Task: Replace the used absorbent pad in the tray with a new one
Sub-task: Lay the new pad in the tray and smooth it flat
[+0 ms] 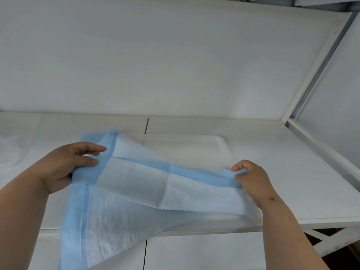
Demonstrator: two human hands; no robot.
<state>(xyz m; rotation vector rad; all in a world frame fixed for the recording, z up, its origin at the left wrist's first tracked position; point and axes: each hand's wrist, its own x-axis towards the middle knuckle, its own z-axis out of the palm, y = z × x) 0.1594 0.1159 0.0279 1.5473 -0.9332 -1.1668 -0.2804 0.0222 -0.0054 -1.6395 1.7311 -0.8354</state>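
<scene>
A light blue absorbent pad [136, 188] with darker blue borders hangs partly unfolded above the white tray [220, 141] on the white counter. My left hand [64, 164] holds the pad's left border between thumb and fingers. My right hand [251, 176] pinches the pad's right border with curled fingers. The pad's lower part drapes over the counter's front edge and hides the near half of the tray. The visible far part of the tray is bare.
A white wall rises behind the counter [292, 172]. A white crumpled sheet [9, 151] lies at the far left of the counter. A white frame [315, 71] runs along the right side. White cabinet fronts [194, 252] sit below.
</scene>
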